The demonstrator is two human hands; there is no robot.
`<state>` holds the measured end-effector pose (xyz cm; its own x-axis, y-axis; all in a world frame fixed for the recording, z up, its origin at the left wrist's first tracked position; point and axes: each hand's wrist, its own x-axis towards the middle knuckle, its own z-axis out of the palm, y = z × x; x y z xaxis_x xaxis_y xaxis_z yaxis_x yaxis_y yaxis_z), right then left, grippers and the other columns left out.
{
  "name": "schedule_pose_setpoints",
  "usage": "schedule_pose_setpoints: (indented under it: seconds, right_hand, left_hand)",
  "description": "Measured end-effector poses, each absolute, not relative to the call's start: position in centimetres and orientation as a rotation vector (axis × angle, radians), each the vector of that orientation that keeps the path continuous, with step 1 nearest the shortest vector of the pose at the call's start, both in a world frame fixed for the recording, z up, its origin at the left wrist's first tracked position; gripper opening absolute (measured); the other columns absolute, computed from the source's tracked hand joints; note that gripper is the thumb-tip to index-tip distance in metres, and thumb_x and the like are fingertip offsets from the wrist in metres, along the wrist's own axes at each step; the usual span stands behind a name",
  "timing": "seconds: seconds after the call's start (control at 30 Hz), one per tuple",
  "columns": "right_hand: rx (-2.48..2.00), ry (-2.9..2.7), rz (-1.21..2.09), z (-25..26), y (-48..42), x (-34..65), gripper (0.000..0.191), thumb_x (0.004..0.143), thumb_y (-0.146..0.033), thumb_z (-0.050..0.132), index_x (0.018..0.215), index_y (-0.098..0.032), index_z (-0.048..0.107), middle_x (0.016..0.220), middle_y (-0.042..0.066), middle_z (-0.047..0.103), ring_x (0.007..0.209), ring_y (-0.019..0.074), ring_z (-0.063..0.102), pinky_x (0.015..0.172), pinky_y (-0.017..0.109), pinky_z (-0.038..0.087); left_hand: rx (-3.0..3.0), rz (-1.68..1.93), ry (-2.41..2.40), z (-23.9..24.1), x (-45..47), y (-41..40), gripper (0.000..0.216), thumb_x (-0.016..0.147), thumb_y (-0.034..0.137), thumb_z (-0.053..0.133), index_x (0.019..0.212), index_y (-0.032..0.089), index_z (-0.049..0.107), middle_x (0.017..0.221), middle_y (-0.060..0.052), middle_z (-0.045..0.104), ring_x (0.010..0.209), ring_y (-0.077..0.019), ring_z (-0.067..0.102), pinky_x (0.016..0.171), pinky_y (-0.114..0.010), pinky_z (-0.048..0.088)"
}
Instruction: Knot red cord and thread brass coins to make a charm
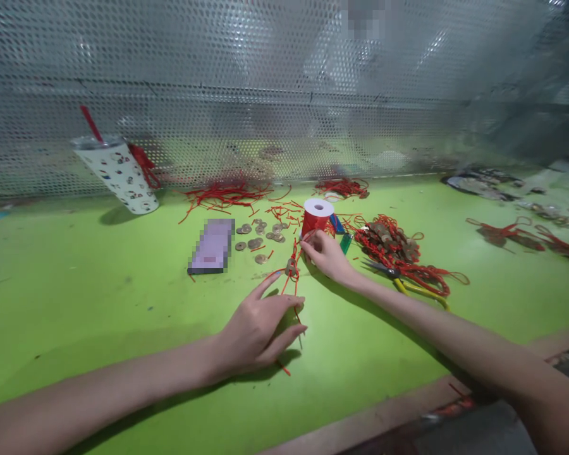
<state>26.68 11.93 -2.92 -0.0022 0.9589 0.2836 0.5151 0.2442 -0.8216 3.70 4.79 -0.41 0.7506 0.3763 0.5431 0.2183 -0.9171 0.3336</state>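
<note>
red cord (294, 251) with a coin (291, 268) tied in it lies on the green table (123, 297), between the two hands and in front of the spool (315, 220). left hand (263, 321): palm down, fingers spread, thumb tip apart from the fingertip above it; the cord's lower strands run past these fingers, one loose end showing below the hand. right hand (325, 254): thumb and forefinger together, pinching the cord above the coin, just beside the spool.

surroundings: loose coins (255, 242) scattered left of the spool, then a phone (212, 245), its face pixelated. right of the spool, a heap of corded coins (391, 240), with yellow-handled scissors (401, 284) at its near edge, blades pointing left. red scraps (227, 193) along the back, near the perforated panel (218, 114). patterned cup (118, 174) with red straw at far left.
</note>
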Motion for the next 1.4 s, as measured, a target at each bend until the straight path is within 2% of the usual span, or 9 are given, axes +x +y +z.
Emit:
schedule_pose_setpoints:
  seconds: [0.13, 0.2, 0.37, 0.53, 0.67, 0.93, 1.07, 1.23, 1.4]
  right_hand:
    - [-1.355, -1.646, 0.666, -2.8, 11.7, 26.6, 0.015, 0.091, -0.034, 0.056, 0.087, -0.02, 0.053, 0.07, 0.001, 0.062, 0.064, 0.0179, 0.058, 0.064, 0.033, 0.046]
    - [-1.339, -1.641, 0.687, -2.8, 11.6, 26.5, 0.014, 0.091, -0.033, 0.056, 0.087, -0.02, 0.053, 0.068, 0.0, 0.061, 0.062, 0.0175, 0.058, 0.064, 0.033, 0.046]
    - [-1.237, -1.588, 0.812, -2.6, 11.2, 26.4, 0.016, 0.092, -0.036, 0.059, 0.091, -0.021, 0.053, 0.07, -0.001, 0.061, 0.061, 0.0161, 0.06, 0.061, 0.031, 0.05]
    - [-1.026, -1.408, 1.116, -1.9, 10.8, 26.4, 0.029, 0.089, -0.046, 0.067, 0.095, -0.023, 0.05, 0.082, 0.001, 0.068, 0.061, 0.0158, 0.065, 0.048, 0.027, 0.053]
    - [-0.9, -1.325, 1.308, -1.4, 10.6, 26.4, 0.037, 0.087, -0.052, 0.069, 0.096, -0.024, 0.047, 0.079, 0.0, 0.07, 0.059, 0.0157, 0.068, 0.054, 0.03, 0.059]
    - [-1.048, -1.241, 1.118, -2.9, 11.1, 26.7, 0.038, 0.084, -0.053, 0.07, 0.091, -0.024, 0.048, 0.072, 0.0, 0.07, 0.063, 0.0174, 0.071, 0.064, 0.035, 0.061]
    - [-1.114, -1.354, 0.981, -2.8, 10.8, 26.5, 0.027, 0.09, -0.045, 0.062, 0.092, -0.023, 0.047, 0.074, 0.001, 0.068, 0.066, 0.0183, 0.069, 0.066, 0.036, 0.058]
    - [-1.243, -1.591, 0.633, -2.3, 10.3, 26.5, 0.016, 0.09, -0.036, 0.057, 0.093, -0.021, 0.05, 0.081, 0.004, 0.066, 0.073, 0.0197, 0.064, 0.071, 0.035, 0.051]
    - [-1.382, -1.752, 0.4, -2.5, 10.2, 26.6, 0.013, 0.088, -0.027, 0.055, 0.099, -0.02, 0.051, 0.082, 0.005, 0.065, 0.072, 0.0213, 0.062, 0.07, 0.034, 0.046]
  left_hand:
    - [2.689, 0.926, 0.556, -0.2, 3.9, 5.9, 0.015, 0.101, 0.024, 0.05, 0.111, 0.017, 0.06, 0.114, -0.01, 0.074, 0.11, -0.0236, 0.069, 0.108, -0.051, 0.048]
    - [2.705, 0.931, 0.667, -0.6, 4.5, 6.9, 0.016, 0.1, 0.026, 0.053, 0.111, 0.017, 0.06, 0.121, -0.013, 0.072, 0.117, -0.026, 0.066, 0.106, -0.051, 0.049]
    - [2.697, 0.668, 0.87, -1.6, 5.8, 9.0, 0.056, 0.094, 0.04, 0.062, 0.141, 0.014, 0.046, 0.146, -0.02, 0.056, 0.136, -0.0328, 0.052, 0.116, -0.058, 0.038]
    - [2.681, 0.441, 0.94, -1.7, 6.0, 9.4, 0.071, 0.094, 0.052, 0.059, 0.147, 0.01, 0.04, 0.153, -0.023, 0.047, 0.143, -0.0332, 0.045, 0.121, -0.059, 0.03]
    - [2.706, 0.372, 0.927, -1.7, 5.9, 9.4, 0.077, 0.094, 0.058, 0.055, 0.152, 0.011, 0.033, 0.158, -0.022, 0.039, 0.147, -0.0319, 0.039, 0.122, -0.058, 0.027]
    - [2.742, 0.327, 0.938, -2.2, 5.9, 9.4, 0.082, 0.095, 0.063, 0.049, 0.153, 0.007, 0.033, 0.159, -0.024, 0.036, 0.15, -0.0317, 0.033, 0.124, -0.056, 0.022]
    - [2.749, 0.333, 0.93, -2.3, 5.9, 9.3, 0.081, 0.096, 0.064, 0.047, 0.154, 0.009, 0.031, 0.159, -0.023, 0.036, 0.15, -0.0308, 0.034, 0.124, -0.057, 0.02]
    - [2.732, 0.471, 0.953, -2.3, 5.9, 9.3, 0.08, 0.094, 0.064, 0.052, 0.151, 0.012, 0.033, 0.158, -0.023, 0.039, 0.148, -0.0325, 0.036, 0.122, -0.059, 0.025]
    - [2.636, 0.781, 0.986, -1.5, 5.0, 8.4, 0.034, 0.098, 0.041, 0.055, 0.121, 0.017, 0.058, 0.14, -0.017, 0.06, 0.133, -0.0298, 0.054, 0.115, -0.053, 0.039]
